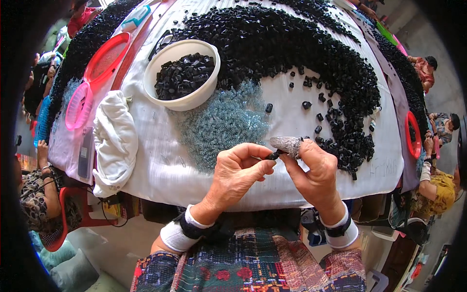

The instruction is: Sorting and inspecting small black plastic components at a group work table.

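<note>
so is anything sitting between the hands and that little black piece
Nothing visible does. The small black piece is already pinched between the fingertips of the left hand and the right hand, whose forefinger wears a grey fabric cot. Both are above the table's near edge.

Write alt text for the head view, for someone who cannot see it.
Two hands, left hand and right hand, pinch a small black part together above a white-clothed table. Behind lie a pile of small springs, heaps of black parts and a white bowl.
</note>
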Demonstrator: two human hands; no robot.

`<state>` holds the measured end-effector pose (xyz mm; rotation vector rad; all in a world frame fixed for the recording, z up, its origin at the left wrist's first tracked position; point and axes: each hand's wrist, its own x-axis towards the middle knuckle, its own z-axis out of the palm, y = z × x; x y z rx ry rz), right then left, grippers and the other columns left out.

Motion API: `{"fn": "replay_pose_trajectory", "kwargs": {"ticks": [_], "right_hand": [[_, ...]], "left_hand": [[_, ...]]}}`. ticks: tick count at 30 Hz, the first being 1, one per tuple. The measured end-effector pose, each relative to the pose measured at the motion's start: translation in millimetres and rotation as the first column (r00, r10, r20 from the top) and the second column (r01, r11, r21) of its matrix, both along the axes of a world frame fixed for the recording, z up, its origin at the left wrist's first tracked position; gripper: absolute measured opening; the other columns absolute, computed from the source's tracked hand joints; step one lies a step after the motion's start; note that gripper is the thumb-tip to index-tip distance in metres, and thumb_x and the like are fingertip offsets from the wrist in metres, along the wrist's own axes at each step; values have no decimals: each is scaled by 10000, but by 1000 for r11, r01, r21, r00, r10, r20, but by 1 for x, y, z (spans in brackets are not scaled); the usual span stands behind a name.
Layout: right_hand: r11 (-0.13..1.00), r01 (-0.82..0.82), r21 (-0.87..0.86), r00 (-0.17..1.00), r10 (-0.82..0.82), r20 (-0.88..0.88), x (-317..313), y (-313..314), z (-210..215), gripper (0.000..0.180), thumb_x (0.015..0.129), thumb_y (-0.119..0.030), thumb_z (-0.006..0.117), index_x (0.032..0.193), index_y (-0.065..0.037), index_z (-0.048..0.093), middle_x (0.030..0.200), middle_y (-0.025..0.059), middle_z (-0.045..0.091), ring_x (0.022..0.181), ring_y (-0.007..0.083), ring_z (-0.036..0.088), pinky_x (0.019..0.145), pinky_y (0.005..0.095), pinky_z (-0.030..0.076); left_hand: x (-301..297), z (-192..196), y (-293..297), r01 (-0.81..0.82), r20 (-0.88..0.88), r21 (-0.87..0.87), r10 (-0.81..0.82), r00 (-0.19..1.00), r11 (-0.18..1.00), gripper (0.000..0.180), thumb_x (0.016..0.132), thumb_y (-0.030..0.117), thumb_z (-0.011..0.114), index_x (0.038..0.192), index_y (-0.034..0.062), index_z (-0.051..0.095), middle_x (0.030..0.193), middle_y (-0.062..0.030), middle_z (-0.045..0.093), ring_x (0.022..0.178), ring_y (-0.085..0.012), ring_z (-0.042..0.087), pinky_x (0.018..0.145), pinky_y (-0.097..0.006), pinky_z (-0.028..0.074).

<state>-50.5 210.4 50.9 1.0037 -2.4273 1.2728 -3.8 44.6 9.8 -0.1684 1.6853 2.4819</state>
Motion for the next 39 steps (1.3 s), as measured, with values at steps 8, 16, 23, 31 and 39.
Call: {"fn": "replay_pose_trajectory", "kwargs": {"ticks": [8,16,23,31,39], "right_hand": [[999,16,29,1000,-17,24,1,-4,-3,192,714,80,623,898,29,603,803,168,600,701,323,610,612,351,493],[996,62,60,997,-65,42,4,-8,-7,134,710,64,620,819,17,558,750,168,566,666,345,581,572,384,472],[990,39,136,997,-29,-76,6,-14,-8,178,679,71,611,846,19,575,740,156,552,666,325,567,579,383,469],[974,3,225,997,15,-80,9,-15,-11,148,693,48,601,825,13,544,721,149,520,657,318,550,578,384,461],[998,-52,34,988,46,145,6,-18,-8,281,709,-14,667,968,30,569,864,179,578,746,335,588,634,391,486]], "left_hand": [[-2,-5,0,-27,-16,-72,26,1000,997,206,825,67,686,1003,-14,620,903,-76,675,781,-123,660,611,-220,531],[-5,-8,0,-7,32,-61,9,999,998,224,825,123,701,985,-17,631,832,-67,684,758,-96,647,603,-208,506],[-3,-5,0,-12,63,-72,16,998,997,188,835,105,683,960,-29,635,849,-86,677,761,-128,656,612,-238,535],[-2,-7,2,-13,85,-98,21,996,995,134,842,83,653,911,-30,635,802,-60,659,715,-105,634,603,-227,522],[-7,-12,-12,-32,161,220,-4,987,975,143,812,96,649,899,-15,623,799,-77,657,668,-118,628,591,-232,513]]}}
